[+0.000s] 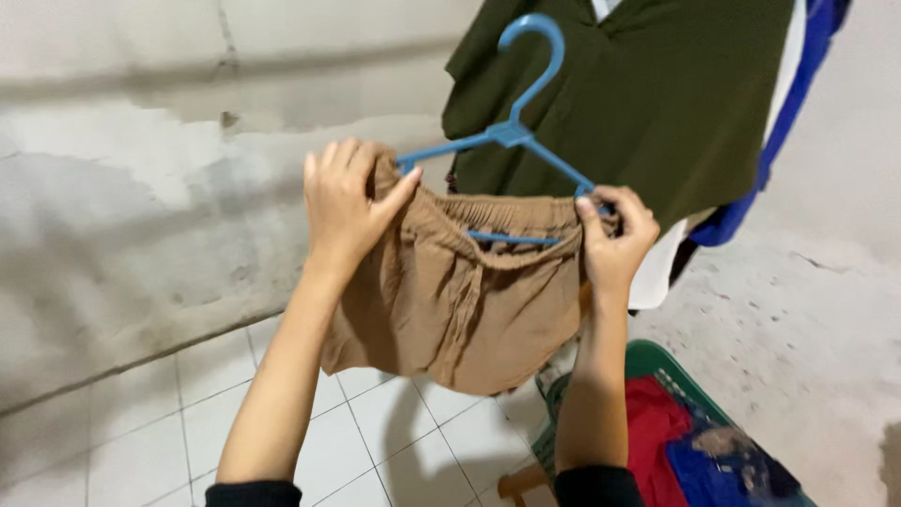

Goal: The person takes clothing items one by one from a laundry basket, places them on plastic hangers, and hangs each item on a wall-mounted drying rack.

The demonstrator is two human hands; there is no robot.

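From the head camera, the left hand [345,202] is closed on one end of the waistband of a pair of tan shorts [460,300], thumb pressed across the cloth. The right hand [615,235] pinches the other end of the waistband against the tip of a blue hanger [511,131], fingers curled around it. The shorts hang from the hanger, held up in front of a stained white wall [141,207]. Just behind them hangs a dark green garment [657,103], with a blue cloth [798,84] beside it. Below, a green basket [657,361] holds red and blue clothes, partly hidden by the right forearm, over white floor tiles [375,441].
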